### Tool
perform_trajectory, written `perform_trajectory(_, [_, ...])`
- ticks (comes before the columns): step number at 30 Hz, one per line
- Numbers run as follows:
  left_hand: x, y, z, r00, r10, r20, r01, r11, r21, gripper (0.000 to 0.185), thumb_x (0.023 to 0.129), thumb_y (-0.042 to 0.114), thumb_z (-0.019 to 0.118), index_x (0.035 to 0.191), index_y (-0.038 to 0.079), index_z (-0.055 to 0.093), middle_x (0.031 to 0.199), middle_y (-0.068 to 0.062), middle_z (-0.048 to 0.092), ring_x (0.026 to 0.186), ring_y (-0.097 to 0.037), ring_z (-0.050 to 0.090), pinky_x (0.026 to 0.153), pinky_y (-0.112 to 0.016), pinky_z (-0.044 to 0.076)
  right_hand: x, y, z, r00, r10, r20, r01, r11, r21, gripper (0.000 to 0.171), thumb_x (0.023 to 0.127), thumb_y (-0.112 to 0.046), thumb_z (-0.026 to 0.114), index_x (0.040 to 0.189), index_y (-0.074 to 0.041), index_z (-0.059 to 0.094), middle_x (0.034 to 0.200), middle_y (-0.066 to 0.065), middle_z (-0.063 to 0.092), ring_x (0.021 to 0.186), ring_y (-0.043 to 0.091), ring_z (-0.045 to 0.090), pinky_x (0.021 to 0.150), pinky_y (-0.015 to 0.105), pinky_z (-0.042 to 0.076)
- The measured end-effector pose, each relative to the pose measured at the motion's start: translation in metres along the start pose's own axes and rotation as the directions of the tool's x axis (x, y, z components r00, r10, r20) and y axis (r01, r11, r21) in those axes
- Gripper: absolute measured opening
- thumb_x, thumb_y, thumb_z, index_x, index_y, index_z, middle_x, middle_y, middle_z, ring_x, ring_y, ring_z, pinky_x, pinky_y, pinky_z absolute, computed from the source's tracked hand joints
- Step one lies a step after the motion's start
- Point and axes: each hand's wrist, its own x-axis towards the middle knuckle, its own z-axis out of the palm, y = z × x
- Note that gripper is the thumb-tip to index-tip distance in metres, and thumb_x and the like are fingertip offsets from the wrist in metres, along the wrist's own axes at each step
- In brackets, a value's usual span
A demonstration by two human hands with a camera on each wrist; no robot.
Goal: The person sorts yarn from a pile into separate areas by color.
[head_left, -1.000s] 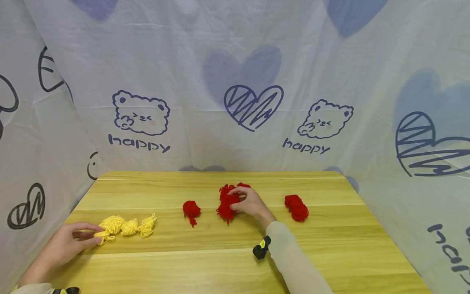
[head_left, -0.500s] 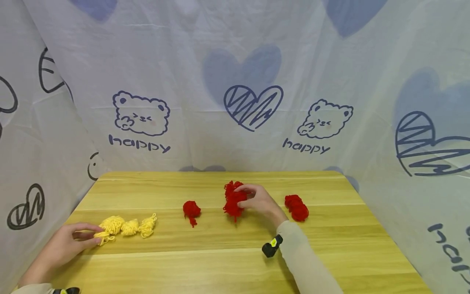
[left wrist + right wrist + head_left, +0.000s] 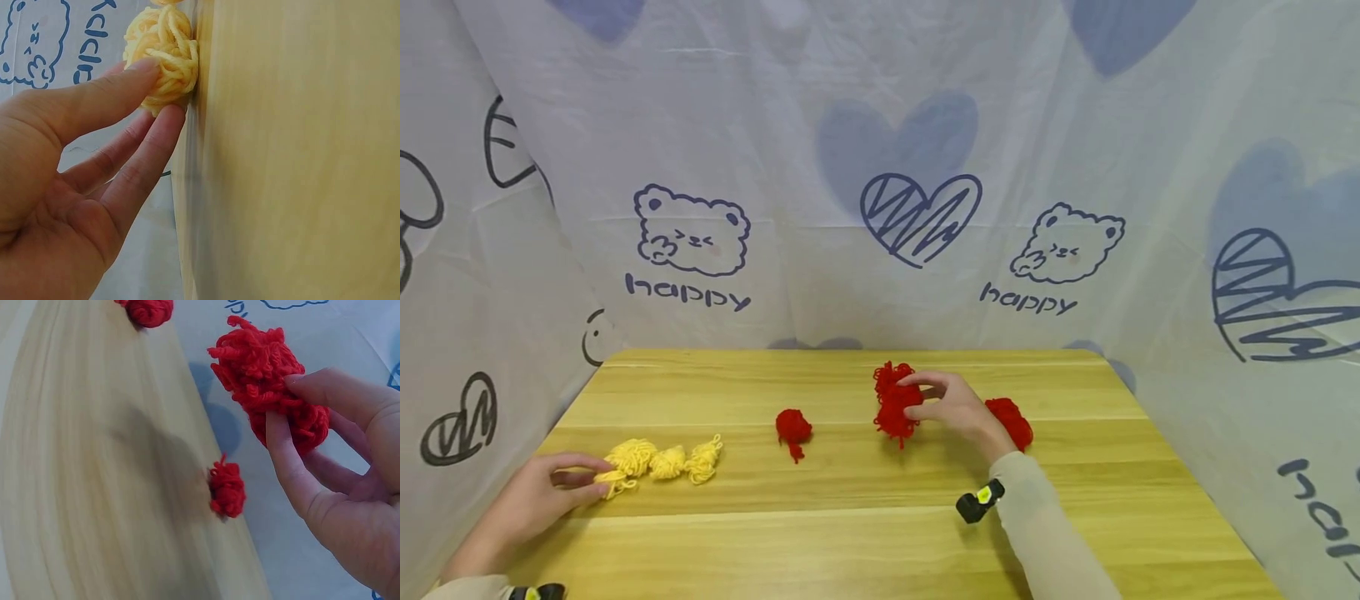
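Observation:
My right hand (image 3: 951, 408) pinches a fuzzy red yarn bundle (image 3: 897, 410) between thumb and fingers, held above the table at back centre. In the right wrist view the red bundle (image 3: 269, 387) shows loose looped ends. My left hand (image 3: 542, 496) pinches a small yellow yarn bundle (image 3: 615, 482) at the left end of a group of yellow bundles. The left wrist view shows thumb and fingertips on yellow yarn (image 3: 164, 53) close against the tabletop. Another red yarn bundle (image 3: 1011, 423) lies right of the right hand, partly covered by it.
A red yarn ball (image 3: 793, 427) with a short tail lies left of centre on the wooden table (image 3: 820, 542). Yellow bundles (image 3: 667, 463) sit in a row beside the left hand. A printed cloth (image 3: 805, 275) hangs behind the far edge and along both sides.
My right hand has moved right and slightly back with the red bundle, now overlapping the right-hand red bundle in the head view. My left hand keeps its place on the yellow yarn.

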Motion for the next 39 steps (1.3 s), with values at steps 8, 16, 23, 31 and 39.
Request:
perform_trajectory(8, [0.000,-0.001,0.001,1.000,0.014,-0.020,-0.014,1.000,-0.007,0.030,0.082,0.013,0.087,0.106,-0.001,0.077,0.109,-0.014,0.076,0.084,0.015,0.062,0.069,-0.011,0.054,-0.009,0.003,-0.018,1.000,0.009,-0.021,-0.009,1.000,-0.002,0.042,0.087,-0.018,0.083,0.127,-0.026,0.073,0.143,0.003,0.061,0.119,0.029,0.061,0.099,0.042,0.055])
perform_trajectory(16, [-0.001,-0.003,0.002,0.999,0.025,-0.023,-0.025,1.000,-0.016,0.028,0.083,0.012,0.086,0.106,-0.001,0.077,0.103,0.006,0.075,0.084,0.015,0.062,0.069,-0.011,0.054,-0.016,0.009,-0.041,1.000,0.002,-0.028,-0.002,1.000,0.000,0.044,0.087,-0.021,0.083,0.129,-0.023,0.072,0.143,0.006,0.062,0.125,0.031,0.059,0.106,0.047,0.053])
perform_trajectory(23, [0.000,-0.001,0.001,1.000,0.009,-0.017,-0.010,1.000,-0.008,0.029,0.082,0.013,0.087,0.107,-0.001,0.078,0.109,-0.016,0.076,0.084,0.014,0.063,0.070,-0.012,0.055,-0.026,0.018,-0.068,0.999,-0.007,-0.051,0.004,0.998,-0.059,0.046,0.089,-0.022,0.081,0.133,-0.019,0.069,0.145,0.010,0.061,0.129,0.034,0.058,0.103,0.043,0.056])
perform_trajectory(31, [-0.002,-0.001,0.004,0.998,0.041,-0.039,-0.042,0.999,-0.026,0.027,0.081,0.011,0.087,0.104,-0.001,0.078,0.101,0.007,0.076,0.084,0.015,0.062,0.069,-0.011,0.055,-0.044,0.027,-0.095,0.997,-0.012,-0.071,0.006,0.997,-0.072,0.047,0.092,-0.017,0.077,0.137,-0.013,0.065,0.149,0.016,0.056,0.132,0.039,0.056,0.103,0.043,0.058])
perform_trajectory(39, [0.000,-0.001,0.002,1.000,0.016,-0.023,-0.016,1.000,-0.004,0.027,0.083,0.012,0.086,0.106,0.000,0.078,0.112,-0.023,0.075,0.084,0.014,0.062,0.070,-0.012,0.055,-0.059,0.035,-0.120,0.994,-0.005,-0.109,-0.005,0.996,-0.093,0.049,0.093,-0.014,0.074,0.140,-0.010,0.063,0.150,0.018,0.056,0.133,0.038,0.055,0.097,0.033,0.057])
